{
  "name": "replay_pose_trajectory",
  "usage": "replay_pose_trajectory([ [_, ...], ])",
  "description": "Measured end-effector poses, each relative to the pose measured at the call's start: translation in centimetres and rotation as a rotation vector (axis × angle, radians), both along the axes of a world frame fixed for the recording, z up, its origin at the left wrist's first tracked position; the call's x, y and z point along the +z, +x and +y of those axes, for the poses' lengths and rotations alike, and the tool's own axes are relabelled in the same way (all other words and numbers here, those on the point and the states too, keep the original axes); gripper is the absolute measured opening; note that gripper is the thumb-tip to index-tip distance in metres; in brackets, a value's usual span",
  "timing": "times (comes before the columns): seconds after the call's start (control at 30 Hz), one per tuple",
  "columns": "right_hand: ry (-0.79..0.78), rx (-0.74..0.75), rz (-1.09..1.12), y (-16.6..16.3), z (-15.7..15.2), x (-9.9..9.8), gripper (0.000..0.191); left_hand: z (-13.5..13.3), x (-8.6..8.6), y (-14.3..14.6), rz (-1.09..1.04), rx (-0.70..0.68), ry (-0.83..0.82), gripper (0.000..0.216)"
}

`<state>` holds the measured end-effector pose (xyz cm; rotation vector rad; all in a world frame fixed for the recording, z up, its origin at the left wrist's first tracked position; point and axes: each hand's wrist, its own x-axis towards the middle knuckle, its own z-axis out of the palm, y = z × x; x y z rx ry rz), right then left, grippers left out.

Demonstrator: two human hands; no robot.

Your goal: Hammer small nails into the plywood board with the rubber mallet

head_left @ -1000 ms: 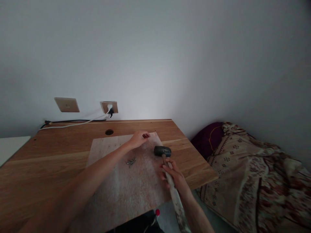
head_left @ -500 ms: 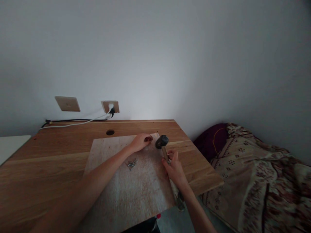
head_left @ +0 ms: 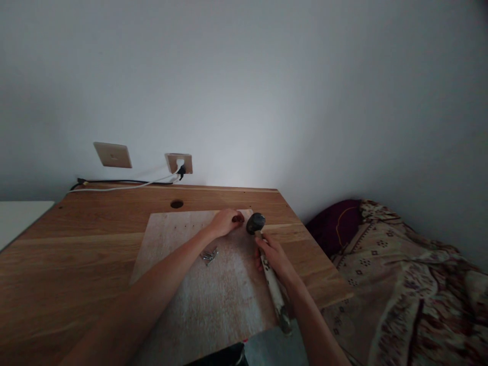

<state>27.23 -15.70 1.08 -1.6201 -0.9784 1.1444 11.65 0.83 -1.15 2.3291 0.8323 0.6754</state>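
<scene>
Wood-handled and head-heavy, the hammer [head_left: 267, 264] we grasp mid-handle in our right hand [head_left: 275, 259] hovers at three o'clock of our left hand [head_left: 225, 222], fingers pinched on the plywood board [head_left: 198, 295].

nails [head_left: 209, 255] on board [head_left: 183, 284], hammer [head_left: 267, 264] right

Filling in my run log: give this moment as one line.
left hand: pinching on pale plywood board | right hand: gripping black-headed wooden-handled mallet | loose metal nails: on board
</scene>
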Motion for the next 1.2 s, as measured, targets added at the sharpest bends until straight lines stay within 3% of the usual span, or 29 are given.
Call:
replay_pose_trajectory([
  [0.3,0.235,-0.204,0.087,-2.8,3.9,1.5,0.045,-0.5,-0.2,-0.4,-0.092,0.012,0.006,0.036],
  [0.4,0.244,-0.237,0.151,-3.2,3.9,1.3,0.049,-0.5,-0.4,-0.4,-0.129,-0.017,-0.010,0.031],
  [0.63,0.182,-0.235,0.209,-3.1,2.7,1.4,0.050,-0.5,-0.2,-0.3,-0.149,-0.025,-0.081,0.045],
  [0.9,0.211,-0.183,0.212,-3.2,2.6,1.8,0.040,-0.2,-0.4,-0.3,-0.171,-0.009,-0.098,0.041],
  [1.2,0.230,-0.126,0.169,-3.1,2.4,1.5,0.043,-0.1,-0.3,-0.4,-0.151,-0.027,-0.075,0.047],
])
